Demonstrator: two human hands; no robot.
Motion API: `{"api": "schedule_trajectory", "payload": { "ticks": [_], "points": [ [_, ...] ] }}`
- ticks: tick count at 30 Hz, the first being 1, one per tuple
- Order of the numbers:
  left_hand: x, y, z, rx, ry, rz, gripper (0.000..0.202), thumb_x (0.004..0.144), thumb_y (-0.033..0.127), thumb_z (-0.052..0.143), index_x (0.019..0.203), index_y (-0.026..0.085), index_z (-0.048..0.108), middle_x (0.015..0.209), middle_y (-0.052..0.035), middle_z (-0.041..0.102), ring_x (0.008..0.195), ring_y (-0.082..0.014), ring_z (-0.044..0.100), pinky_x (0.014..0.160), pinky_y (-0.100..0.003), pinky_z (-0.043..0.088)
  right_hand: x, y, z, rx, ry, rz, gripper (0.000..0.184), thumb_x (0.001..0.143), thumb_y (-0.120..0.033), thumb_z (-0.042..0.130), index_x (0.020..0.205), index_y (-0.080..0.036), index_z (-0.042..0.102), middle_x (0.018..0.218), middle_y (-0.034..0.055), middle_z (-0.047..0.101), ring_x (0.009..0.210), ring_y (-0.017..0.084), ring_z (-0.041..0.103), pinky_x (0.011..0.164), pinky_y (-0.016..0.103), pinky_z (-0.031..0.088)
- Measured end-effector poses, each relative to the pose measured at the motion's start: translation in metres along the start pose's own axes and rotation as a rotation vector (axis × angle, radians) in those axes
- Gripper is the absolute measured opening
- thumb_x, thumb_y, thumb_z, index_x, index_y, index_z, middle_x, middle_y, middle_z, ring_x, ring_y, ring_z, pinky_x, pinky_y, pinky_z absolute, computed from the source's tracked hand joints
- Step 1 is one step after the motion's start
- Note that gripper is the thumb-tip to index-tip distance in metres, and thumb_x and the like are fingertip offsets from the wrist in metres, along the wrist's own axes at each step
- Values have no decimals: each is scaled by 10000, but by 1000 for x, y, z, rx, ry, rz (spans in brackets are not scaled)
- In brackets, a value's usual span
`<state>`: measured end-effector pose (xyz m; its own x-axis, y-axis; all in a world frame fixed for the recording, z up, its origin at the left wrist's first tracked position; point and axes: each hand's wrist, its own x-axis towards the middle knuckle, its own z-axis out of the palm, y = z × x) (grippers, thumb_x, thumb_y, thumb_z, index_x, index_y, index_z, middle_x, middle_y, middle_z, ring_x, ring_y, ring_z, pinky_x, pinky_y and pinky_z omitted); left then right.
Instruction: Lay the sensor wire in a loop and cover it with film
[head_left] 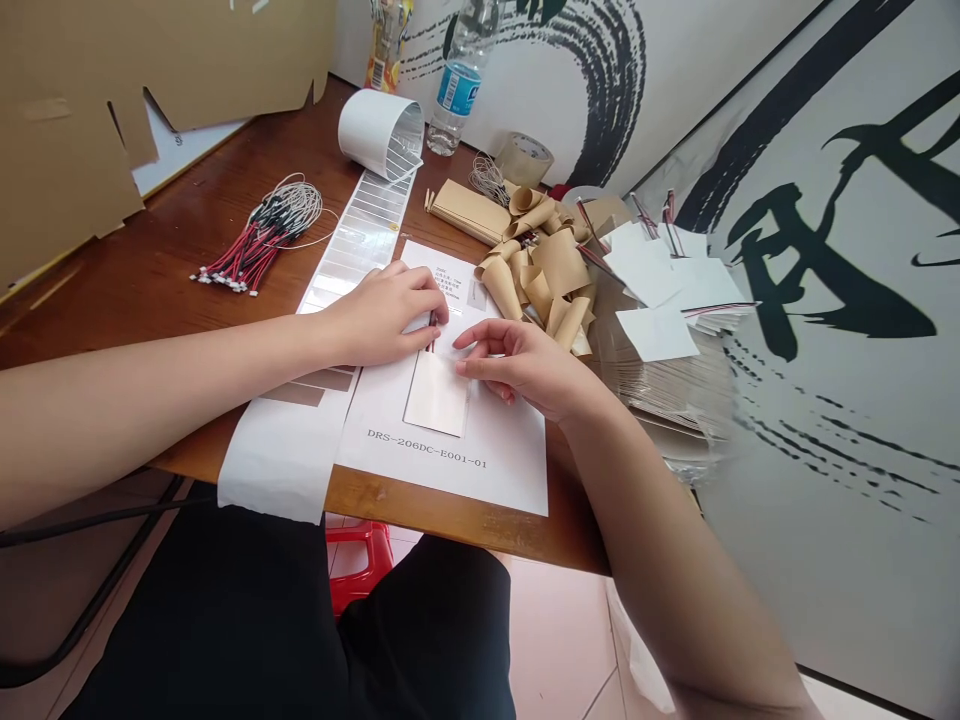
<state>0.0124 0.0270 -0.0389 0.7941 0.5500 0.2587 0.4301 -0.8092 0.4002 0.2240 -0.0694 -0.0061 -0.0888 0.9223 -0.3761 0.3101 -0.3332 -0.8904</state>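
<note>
A thin white rectangular panel (437, 395) lies on a printed paper sheet (517, 470), inside a drawn outline above the text "DRS-206DC-E001-01". Short dark and red wires (433, 344) come out of its top edge. My left hand (394, 312) rests on the sheet, its thumb and forefinger closed around these wires; the fingertips partly hide them. Beside the panel's right edge hovers my right hand (525, 365), fingers loosely curled, thumb and forefinger apart with nothing visible between them. Under my left wrist runs a strip of silvery labels (349, 255) on white backing.
Bundled red-black wires with white connectors (259, 235) lie at left. Behind stand a label roll (379, 130), a water bottle (456, 90) and clear tape (525, 158). Curled brown paper pieces (559, 265) and stacked white panels (667, 280) sit at right. Cardboard (165, 60) borders the left.
</note>
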Motion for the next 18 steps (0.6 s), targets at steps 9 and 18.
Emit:
{"api": "schedule_trajectory", "payload": {
  "ticks": [9,18],
  "points": [
    [0,3,-1,6,-14,-40,333,941,385,525,1142,224,735,1221,-100,670,1170,-308,548,1070,-486,417,1,2,5,19,13,-7,447,641,-219,907,1052,-148,748,673,-51,644,457,38,408,418,223,294],
    [3,4,-1,-14,-10,-58,385,916,477,583,1166,202,683,1244,-111,671,1212,-318,553,1069,-468,395,-3,1,7,57,51,-21,395,602,-224,911,953,-153,746,631,-55,619,431,38,396,423,244,242]
  ]
}}
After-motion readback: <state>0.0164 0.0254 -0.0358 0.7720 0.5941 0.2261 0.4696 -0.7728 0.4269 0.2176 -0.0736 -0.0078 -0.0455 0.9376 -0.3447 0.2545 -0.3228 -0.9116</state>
